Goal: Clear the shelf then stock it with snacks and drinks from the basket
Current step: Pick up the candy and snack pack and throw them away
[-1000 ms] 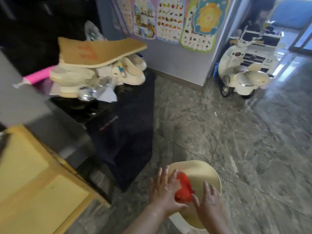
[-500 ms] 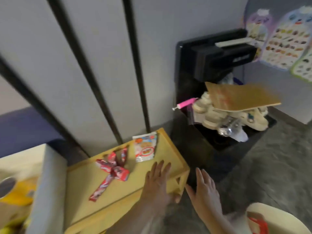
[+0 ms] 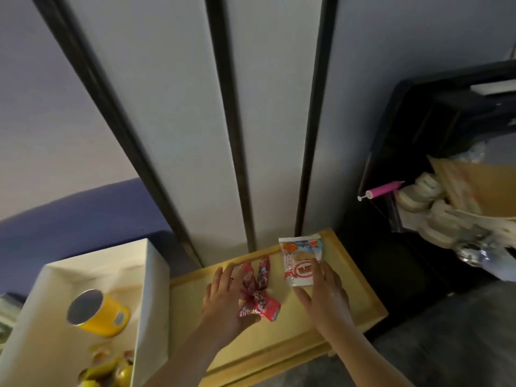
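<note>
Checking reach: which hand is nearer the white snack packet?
Right. The right hand rests its fingers on the white snack packet; the left hand is off to its left, gripping the red wrappers.

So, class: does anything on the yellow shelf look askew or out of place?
Yes. The red snack packets lie in a crossed heap, not in a row, under the left hand. The white packet lies flat.

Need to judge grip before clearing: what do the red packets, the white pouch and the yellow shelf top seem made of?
Red packets: thin glossy plastic film, likely; crinkled, with shiny highlights. White pouch: printed plastic or foil laminate, flat, with a sealed top edge and slight sheen. Yellow shelf top: looks like painted or laminated wood, matte, with a raised rim; blur leaves the exact material open.
</note>
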Tool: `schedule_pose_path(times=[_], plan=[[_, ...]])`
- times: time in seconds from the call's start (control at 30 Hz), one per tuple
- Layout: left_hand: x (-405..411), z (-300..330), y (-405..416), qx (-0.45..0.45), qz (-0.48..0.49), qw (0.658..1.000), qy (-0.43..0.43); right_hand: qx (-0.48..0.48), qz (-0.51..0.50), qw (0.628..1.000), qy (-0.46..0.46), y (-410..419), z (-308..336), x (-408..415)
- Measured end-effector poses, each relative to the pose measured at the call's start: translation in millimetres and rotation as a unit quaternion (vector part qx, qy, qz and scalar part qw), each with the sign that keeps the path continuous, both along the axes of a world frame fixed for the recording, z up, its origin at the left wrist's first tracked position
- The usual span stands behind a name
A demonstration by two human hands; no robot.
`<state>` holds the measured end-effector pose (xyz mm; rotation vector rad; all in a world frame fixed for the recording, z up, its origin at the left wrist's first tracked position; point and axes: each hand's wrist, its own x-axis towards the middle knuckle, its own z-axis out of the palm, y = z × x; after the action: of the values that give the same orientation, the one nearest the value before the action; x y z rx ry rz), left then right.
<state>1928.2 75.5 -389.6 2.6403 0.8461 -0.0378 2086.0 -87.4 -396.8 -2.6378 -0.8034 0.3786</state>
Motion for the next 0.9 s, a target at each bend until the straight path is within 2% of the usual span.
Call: schedule_pose_path(times=[0.2,0.5,0.63,0.73,0.9], plan=[[8,-20,20,-0.008,-0.018,1.000,0.017,-0.021,-0.021,1.000,0.011,37,-20,14],[22,-41,33,0.004,-0.130,0.989,0.070,-0.052,-0.068,0.996,-0.005,67,-43,35],[27,-48,33,-0.004,-0.127,0.988,0.093,-0.073,-0.068,0.995,-0.005,75,-53,42],[27,-51,34,-0.017,-0.103,0.992,0.073,-0.059,-0.044,0.997,-0.028,73,-61,37],[21,-50,30,-0.080,-0.044,0.995,-0.030,-0.033,-0.028,0.998,-0.038,53,-61,22]])
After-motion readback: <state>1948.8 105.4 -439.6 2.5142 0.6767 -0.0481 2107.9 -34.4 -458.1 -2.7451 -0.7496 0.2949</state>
